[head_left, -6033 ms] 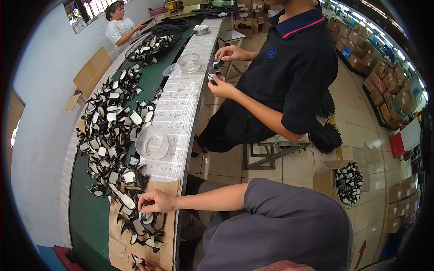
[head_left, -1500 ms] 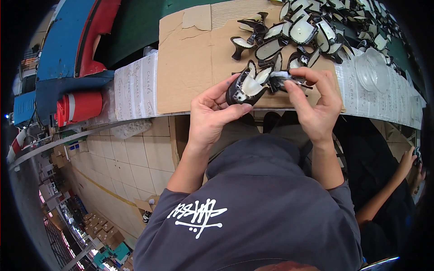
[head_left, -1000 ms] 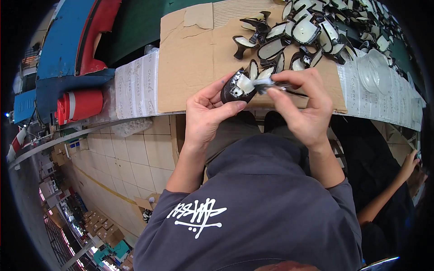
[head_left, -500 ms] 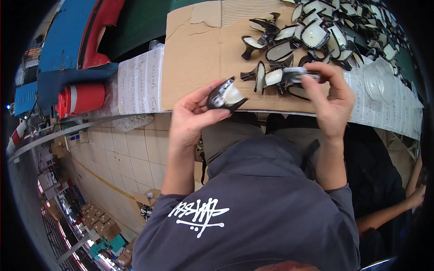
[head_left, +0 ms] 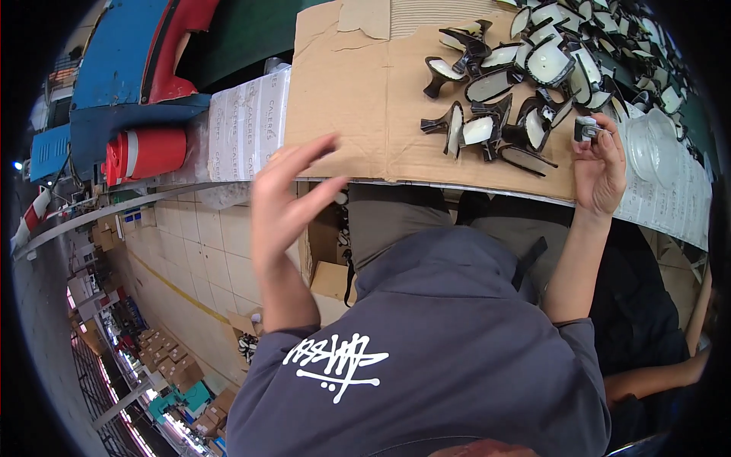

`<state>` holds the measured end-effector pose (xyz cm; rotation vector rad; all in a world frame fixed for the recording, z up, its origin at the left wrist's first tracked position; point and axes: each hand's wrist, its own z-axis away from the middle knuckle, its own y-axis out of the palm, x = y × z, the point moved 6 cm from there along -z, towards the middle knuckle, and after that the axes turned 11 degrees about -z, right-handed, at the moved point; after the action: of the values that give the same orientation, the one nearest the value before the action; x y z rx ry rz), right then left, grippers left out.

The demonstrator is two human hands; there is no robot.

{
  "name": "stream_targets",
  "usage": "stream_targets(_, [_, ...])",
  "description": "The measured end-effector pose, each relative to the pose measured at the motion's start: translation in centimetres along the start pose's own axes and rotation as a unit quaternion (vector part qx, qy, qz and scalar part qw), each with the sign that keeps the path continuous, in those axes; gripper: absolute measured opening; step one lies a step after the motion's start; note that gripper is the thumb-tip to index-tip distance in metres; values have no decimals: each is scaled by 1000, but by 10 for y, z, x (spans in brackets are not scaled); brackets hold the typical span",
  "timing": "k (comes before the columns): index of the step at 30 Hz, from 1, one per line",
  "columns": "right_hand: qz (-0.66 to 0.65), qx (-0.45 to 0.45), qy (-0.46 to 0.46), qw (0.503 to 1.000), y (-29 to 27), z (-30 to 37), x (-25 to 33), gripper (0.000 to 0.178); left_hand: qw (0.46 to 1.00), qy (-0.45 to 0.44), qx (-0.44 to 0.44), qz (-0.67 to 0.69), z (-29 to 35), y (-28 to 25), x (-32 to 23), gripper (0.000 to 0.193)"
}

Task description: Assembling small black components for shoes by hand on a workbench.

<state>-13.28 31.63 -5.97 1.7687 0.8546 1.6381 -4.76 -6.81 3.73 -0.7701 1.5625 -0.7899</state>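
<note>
My left hand [head_left: 278, 194] is raised over the cardboard's near left edge, slightly blurred, thumb and fingers apart and nothing seen between them. My right hand [head_left: 600, 167], at the right of the cardboard, pinches a small black and whitish-grey object [head_left: 587, 131]; its kind is unclear. To the left of that hand lie several black shoe heels with pale cupped tops, among them a heel on its side [head_left: 443, 126] and another near the cardboard's edge [head_left: 527, 160]. A larger pile of heels [head_left: 550, 61] spreads behind them to the far right.
The cardboard sheet [head_left: 350, 99] covers the table in front of me. A clear plastic bowl [head_left: 653, 148] stands at right, and a red cylinder [head_left: 148, 155] lies at left beside blue machinery. Below the table's edge is an open carton [head_left: 331, 278]. Another person's arm [head_left: 659, 378] shows at lower right.
The heel is gone from my left hand, which has moved left and opened. My right hand has drawn back to the right, still pinching the small object.
</note>
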Motion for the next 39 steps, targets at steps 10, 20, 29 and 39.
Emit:
stream_targets(10, [5, 17, 3, 1000, -1, 0, -7, 29, 976, 22, -88, 197, -48, 95, -18, 25])
stream_targets(20, [5, 24, -6, 1000, 4, 1, -4, 29, 981, 33, -172, 78, -24, 91, -31, 18])
stream_targets(29, [8, 13, -2, 1000, -2, 6, -4, 28, 982, -53, -120, 135, -46, 74, -15, 24])
stream_targets(39, [2, 30, -6, 1000, 4, 5, -3, 27, 989, 123, -77, 21, -55, 72, 3, 25])
